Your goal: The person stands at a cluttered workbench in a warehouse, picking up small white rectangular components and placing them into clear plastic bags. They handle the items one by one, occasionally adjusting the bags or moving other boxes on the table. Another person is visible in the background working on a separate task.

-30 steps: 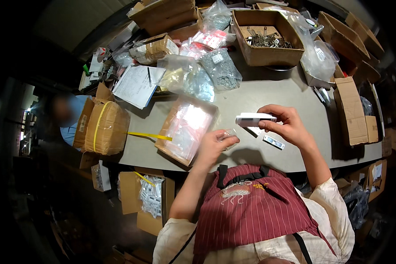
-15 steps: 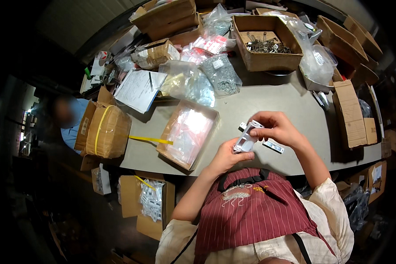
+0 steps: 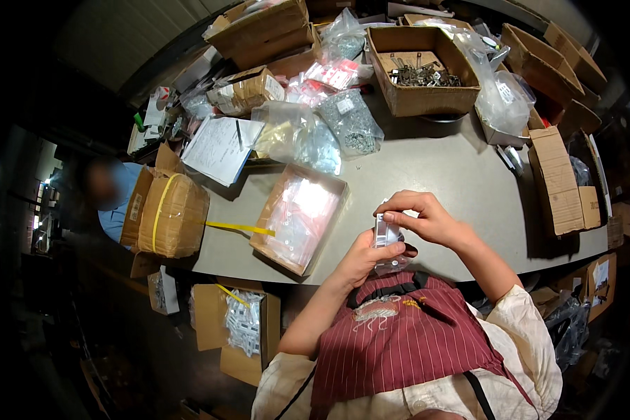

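Observation:
Close to the table's front edge, my left hand [image 3: 368, 257] is closed round a small silver-white hardware piece [image 3: 382, 234], thumb lying across it. It stands nearly upright, and its exact kind cannot be made out. Clear plastic [image 3: 393, 264] shows below the left thumb, perhaps a bag round the piece. My right hand [image 3: 421, 215] is closed over the upper end of the same piece, its fingertips bent onto the top. The fingers hide much of it.
Left of my hands lies an open carton [image 3: 337, 210] of clear plastic bags. A carton of metal parts [image 3: 421, 98] and filled bags [image 3: 353, 115] stand at the back. A taped carton [image 3: 178, 213] is at the left, near a person in blue [image 3: 115, 189].
The piece has turned more upright, and my right hand has come down over its top. Two small pieces seen on the table beside my hands no longer show there.

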Demonstrator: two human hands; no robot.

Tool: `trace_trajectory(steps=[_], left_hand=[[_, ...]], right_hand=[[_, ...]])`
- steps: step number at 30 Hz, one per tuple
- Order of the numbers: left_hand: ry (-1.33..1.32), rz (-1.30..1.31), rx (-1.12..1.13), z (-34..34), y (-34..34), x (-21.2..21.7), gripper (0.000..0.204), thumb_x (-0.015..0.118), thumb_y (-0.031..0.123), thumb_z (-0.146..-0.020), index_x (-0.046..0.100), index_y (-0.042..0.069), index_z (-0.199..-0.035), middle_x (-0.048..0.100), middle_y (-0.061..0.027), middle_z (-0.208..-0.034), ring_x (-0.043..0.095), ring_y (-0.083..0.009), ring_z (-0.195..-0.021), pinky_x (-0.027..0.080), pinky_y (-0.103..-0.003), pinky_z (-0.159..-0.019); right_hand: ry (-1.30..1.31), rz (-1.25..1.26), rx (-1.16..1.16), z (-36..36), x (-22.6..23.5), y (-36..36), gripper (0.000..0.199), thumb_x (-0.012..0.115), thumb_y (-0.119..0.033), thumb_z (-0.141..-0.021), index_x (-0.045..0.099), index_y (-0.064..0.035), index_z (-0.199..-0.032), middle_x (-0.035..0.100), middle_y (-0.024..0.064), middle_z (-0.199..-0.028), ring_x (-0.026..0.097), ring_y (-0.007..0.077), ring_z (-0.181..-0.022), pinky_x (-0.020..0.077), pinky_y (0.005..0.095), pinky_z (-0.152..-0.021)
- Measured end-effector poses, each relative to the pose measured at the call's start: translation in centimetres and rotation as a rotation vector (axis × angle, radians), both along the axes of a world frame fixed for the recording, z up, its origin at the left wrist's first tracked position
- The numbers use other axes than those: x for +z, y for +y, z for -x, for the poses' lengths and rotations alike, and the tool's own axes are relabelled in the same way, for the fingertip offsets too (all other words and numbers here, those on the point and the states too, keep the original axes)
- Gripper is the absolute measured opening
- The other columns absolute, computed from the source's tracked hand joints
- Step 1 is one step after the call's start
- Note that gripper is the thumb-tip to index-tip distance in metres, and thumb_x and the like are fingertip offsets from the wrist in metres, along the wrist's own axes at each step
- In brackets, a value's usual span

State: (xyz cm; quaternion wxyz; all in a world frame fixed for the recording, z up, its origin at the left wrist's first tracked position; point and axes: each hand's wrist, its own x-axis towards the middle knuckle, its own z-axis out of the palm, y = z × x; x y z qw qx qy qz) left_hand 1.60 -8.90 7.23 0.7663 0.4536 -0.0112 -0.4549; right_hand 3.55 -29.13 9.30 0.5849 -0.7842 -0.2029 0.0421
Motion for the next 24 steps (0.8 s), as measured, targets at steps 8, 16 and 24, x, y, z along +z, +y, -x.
trace_trajectory(steps=[8,16,24], left_hand=[[-0.073,0.036,0.022,-0.9,0.3,0.4,0.037,0.069,0.010,-0.092,0.053,-0.002,-0.123,0.066,-0.0119,-0.110,0.071,-0.0229,-0.100,0.057,-0.033,-0.085],[-0.190,-0.073,0.059,-2.1,1.0,1.1,0.041,0.069,0.000,-0.084,0.055,-0.002,-0.123,0.065,-0.0084,-0.109,0.066,-0.0165,-0.100,0.054,-0.029,-0.088],[-0.403,-0.032,0.175,-2.8,1.6,2.8,0.041,0.066,0.002,-0.088,0.059,-0.004,-0.128,0.067,-0.0059,-0.111,0.064,-0.0130,-0.100,0.050,-0.026,-0.089]], right_hand=[[-0.166,0.020,0.029,0.2,0.5,-0.1,0.016,0.069,-0.019,-0.090,0.072,-0.0054,-0.097,0.071,0.0071,-0.101,0.064,0.0247,-0.103,0.0427,0.0433,-0.105],[-0.358,0.053,0.165,-0.6,2.6,-0.5,0.027,0.076,-0.025,-0.080,0.075,-0.0088,-0.101,0.065,0.0084,-0.123,0.056,0.0298,-0.122,0.0279,0.0550,-0.115],[-0.416,0.055,0.032,-0.2,3.3,0.5,0.010,0.074,-0.012,-0.085,0.067,-0.0061,-0.089,0.068,0.0091,-0.115,0.059,0.0322,-0.118,0.0406,0.0498,-0.106]])
